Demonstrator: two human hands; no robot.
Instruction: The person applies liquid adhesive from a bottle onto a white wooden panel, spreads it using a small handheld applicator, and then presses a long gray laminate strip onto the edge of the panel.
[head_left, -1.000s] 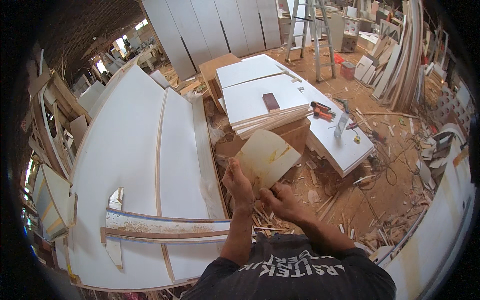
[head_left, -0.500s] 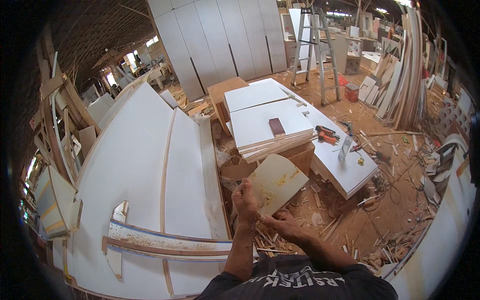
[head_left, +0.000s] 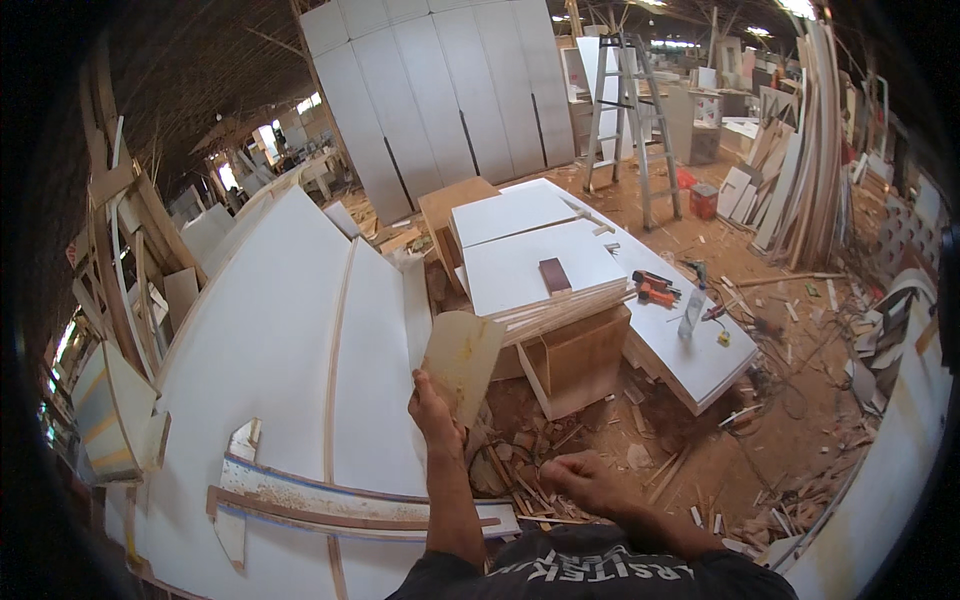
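Presently, left hand (head_left: pixel 437 412) closes its fingers on the near left edge of a flat beige, yellow-stained board (head_left: pixel 464 362), right of the large white panel (head_left: pixel 270 330); right edge free, open room over the debris-strewn brown floor (head_left: pixel 740 450). Right hand (head_left: pixel 582 480) apart, fingers curled, contents undeterminable; half a second earlier it touched the board, since shifted left.

And there's your cream panel (head_left: pixel 462 365), thin and roughly four-sided, yellowish stains streaking its face! You've got it raised clear of the floor, tilted, its lower left edge in your left hand (head_left: pixel 436 412), the far end angled away from you.
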